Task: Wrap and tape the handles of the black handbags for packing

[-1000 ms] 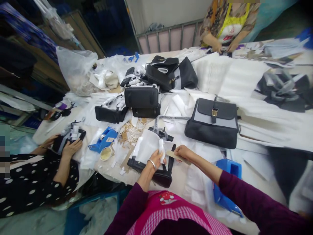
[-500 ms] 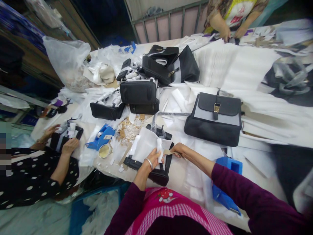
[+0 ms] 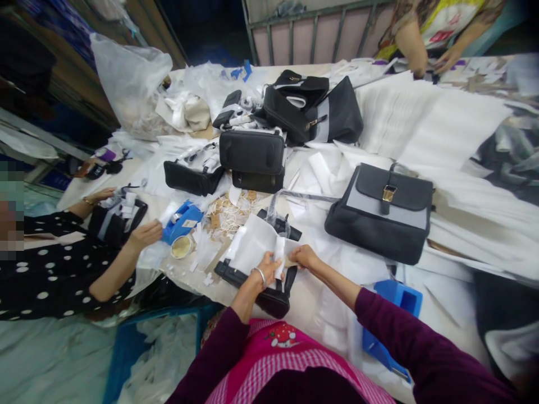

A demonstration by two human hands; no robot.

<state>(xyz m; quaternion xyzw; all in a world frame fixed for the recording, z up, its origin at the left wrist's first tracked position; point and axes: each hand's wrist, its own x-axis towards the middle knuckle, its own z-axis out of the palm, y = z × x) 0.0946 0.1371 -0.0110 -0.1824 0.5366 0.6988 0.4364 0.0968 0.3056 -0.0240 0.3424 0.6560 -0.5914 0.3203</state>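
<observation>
One co-worker's hand has shifted toward the blue dispenser; my left hand pinches a white strip, my right hand a tan card, at the black bag on the table.

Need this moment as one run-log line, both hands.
left hand: holding white strip over black bag | right hand: pinching tan piece beside white strip | nearby: gold-clasped bag, round tub
</observation>
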